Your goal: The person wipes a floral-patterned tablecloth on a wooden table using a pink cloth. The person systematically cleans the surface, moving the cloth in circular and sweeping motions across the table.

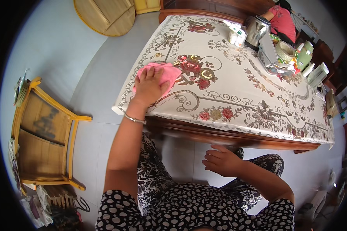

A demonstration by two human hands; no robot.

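Note:
My left hand presses a bunched pink cloth against the table, fingers bent over it and thumb on its right side. Beneath the cloth is a white tablecloth with grey scrolls and red flowers, near its left corner. My right hand hangs in the air in front of the table's near edge, above my lap. Its fingers are loosely bent and slightly apart, with nothing in them.
A metal kettle, small white bottles and a grey basket of items stand at the far right. A person in red is behind them. A yellow wooden chair is at left, a round wooden board at the wall.

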